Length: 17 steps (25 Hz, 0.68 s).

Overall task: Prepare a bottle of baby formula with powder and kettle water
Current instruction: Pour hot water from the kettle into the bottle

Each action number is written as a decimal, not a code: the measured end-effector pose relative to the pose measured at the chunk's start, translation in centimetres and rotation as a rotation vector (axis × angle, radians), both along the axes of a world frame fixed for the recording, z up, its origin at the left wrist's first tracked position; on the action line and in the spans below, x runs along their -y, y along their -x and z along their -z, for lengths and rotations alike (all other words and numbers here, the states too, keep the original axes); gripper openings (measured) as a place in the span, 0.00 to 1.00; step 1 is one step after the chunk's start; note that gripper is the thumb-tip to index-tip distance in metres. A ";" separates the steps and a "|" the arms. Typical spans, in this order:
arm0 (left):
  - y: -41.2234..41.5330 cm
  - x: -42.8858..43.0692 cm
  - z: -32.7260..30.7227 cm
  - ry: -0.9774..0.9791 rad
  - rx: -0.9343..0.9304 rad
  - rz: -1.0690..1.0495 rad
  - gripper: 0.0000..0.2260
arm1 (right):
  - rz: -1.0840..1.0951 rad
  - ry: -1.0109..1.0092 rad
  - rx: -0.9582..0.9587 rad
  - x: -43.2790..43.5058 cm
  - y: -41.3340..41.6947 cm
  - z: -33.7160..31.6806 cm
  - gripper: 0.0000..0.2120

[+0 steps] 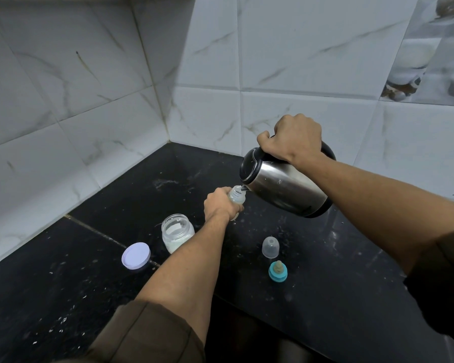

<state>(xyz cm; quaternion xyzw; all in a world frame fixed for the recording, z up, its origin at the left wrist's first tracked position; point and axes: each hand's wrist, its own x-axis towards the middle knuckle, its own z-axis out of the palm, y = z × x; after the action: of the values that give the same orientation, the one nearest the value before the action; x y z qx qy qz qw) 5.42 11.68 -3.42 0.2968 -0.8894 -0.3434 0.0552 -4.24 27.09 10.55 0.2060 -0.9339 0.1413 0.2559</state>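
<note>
The steel kettle (286,183) is gripped by the right hand (292,140) and tilted, spout at the mouth of the baby bottle (237,197), which is clasped by the left hand (219,205) above the black counter (89,258)

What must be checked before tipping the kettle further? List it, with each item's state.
1. Spout over the bottle mouth: ok.
2. Left hand wrapped around the bottle: ok.
3. Right hand closed on the kettle handle: ok.
4. Water level in the bottle: cannot tell, the hand covers it.
5. Teat ring and clear cap on the counter, clear of the pour: ok.
6. Powder jar closed: not ok, its lid lies beside it.
</note>
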 end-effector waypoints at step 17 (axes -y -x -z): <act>-0.8 -0.9 -0.1 -0.006 0.006 0.018 0.23 | -0.007 -0.018 -0.015 -0.6 -0.8 -0.2 0.21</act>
<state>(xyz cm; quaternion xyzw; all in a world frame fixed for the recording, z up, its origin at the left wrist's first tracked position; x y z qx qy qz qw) 6.25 12.54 -3.33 0.2900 -0.8912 -0.3455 0.0485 -3.45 27.71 10.73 0.2126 -0.9324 0.1324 0.2606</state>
